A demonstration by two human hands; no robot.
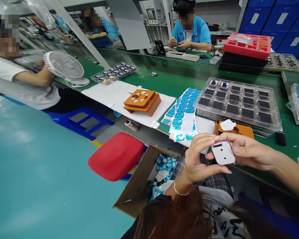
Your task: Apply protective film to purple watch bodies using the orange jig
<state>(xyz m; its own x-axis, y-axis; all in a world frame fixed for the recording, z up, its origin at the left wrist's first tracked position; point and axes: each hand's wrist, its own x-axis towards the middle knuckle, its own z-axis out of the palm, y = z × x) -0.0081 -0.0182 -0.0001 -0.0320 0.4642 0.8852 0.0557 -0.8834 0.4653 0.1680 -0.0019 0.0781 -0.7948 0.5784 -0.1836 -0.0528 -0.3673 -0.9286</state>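
Past your hair [179, 215], your right hand [249, 149] is gripping the white piece [223, 153], left hand [193, 162] closure unclear; you're seemingly inspecting, next needing steadiness.

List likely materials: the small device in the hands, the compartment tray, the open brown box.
Small device: probably plastic, since its white face looks smooth and its edge purple; painted metal possible.
Compartment tray: likely clear, glossy plastic; see-through walls, bright rim highlights.
Open brown box: looks like cardboard; matte brown, thin, flat walls.
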